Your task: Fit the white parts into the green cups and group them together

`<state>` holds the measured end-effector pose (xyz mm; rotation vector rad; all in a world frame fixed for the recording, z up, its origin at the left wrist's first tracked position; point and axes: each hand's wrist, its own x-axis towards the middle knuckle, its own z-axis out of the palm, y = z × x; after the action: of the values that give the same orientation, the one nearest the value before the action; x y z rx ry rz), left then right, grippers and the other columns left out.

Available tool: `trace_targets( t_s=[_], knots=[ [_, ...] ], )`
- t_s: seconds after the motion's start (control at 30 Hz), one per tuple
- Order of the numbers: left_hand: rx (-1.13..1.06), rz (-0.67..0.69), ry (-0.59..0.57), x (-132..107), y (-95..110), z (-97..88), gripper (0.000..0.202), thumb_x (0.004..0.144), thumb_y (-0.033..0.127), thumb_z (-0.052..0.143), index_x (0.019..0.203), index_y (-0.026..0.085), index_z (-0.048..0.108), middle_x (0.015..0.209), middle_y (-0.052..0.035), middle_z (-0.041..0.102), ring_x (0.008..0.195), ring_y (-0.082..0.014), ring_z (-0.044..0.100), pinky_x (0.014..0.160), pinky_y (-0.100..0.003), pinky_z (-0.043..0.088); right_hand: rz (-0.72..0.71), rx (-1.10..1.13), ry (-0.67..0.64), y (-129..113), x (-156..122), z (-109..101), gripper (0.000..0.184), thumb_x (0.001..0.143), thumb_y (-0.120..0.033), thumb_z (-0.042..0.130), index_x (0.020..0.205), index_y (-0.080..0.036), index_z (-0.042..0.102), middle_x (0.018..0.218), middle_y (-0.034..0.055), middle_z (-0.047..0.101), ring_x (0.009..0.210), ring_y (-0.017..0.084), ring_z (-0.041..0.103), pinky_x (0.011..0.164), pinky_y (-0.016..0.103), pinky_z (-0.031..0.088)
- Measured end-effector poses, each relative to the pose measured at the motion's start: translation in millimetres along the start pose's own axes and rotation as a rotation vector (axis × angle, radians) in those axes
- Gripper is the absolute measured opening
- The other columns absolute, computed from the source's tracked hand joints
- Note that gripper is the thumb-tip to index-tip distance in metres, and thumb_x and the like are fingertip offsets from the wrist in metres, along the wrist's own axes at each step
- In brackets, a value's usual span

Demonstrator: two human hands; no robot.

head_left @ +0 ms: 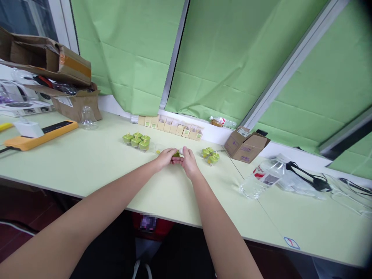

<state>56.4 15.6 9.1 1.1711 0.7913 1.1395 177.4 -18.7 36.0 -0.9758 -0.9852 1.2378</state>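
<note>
Both my hands meet over the middle of the pale green table [87, 162]. My left hand [165, 157] and my right hand [188, 161] are closed together on one small green item [176, 154] with a whitish part at its top. A cluster of several similar green items [136, 141] sits to the left of my hands. A smaller cluster of green items [210, 155] lies to the right. A row of small beige boxes [171, 126] stands along the wall behind.
A small brown carton [245, 146] sits at the back right. A plastic water bottle [261, 178] lies on its side, with black cables [308, 176] beyond. A yellow power strip [37, 135], a glass dome [87, 118] and open cardboard boxes [52, 62] occupy the left.
</note>
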Motion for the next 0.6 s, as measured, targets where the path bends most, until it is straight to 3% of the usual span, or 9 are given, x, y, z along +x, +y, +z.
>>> trace_targets(
  t_s=[0.23, 0.4, 0.6],
  knots=[
    [-0.175, -0.057, 0.051, -9.3, 15.8, 0.6, 0.026, 0.076, 0.033, 0.074, 0.091, 0.012, 0.07, 0.082, -0.008, 0.067, 0.071, -0.0162, 0.064, 0.069, -0.031, 0.054, -0.033, 0.035, 0.025, -2.4, -1.2, -2.5, 0.031, 0.088, -0.05, 0.061, 0.093, -0.023, 0.046, 0.098, 0.002, 0.065, 0.065, 0.014, 0.07, 0.056, 0.028, 0.06],
    [-0.098, -0.103, 0.077, -11.5, 20.6, -3.8, 0.038, 0.074, 0.043, 0.077, 0.094, 0.012, 0.072, 0.078, -0.0095, 0.069, 0.064, -0.0179, 0.065, 0.064, -0.031, 0.051, -0.053, 0.055, 0.027, 0.1, 2.0, -2.8, 0.036, 0.082, -0.05, 0.069, 0.092, -0.023, 0.046, 0.09, 0.0006, 0.065, 0.068, 0.015, 0.07, 0.063, 0.029, 0.061],
    [-0.137, -0.041, 0.157, -4.2, 15.6, -8.0, 0.034, 0.074, 0.043, 0.076, 0.086, 0.012, 0.073, 0.089, -0.0115, 0.073, 0.084, -0.0212, 0.067, 0.076, -0.033, 0.053, -0.061, 0.056, 0.065, 0.7, 5.4, -2.7, 0.04, 0.079, -0.053, 0.07, 0.09, -0.023, 0.047, 0.087, 0.0023, 0.066, 0.071, 0.017, 0.07, 0.063, 0.031, 0.059]
  ],
)
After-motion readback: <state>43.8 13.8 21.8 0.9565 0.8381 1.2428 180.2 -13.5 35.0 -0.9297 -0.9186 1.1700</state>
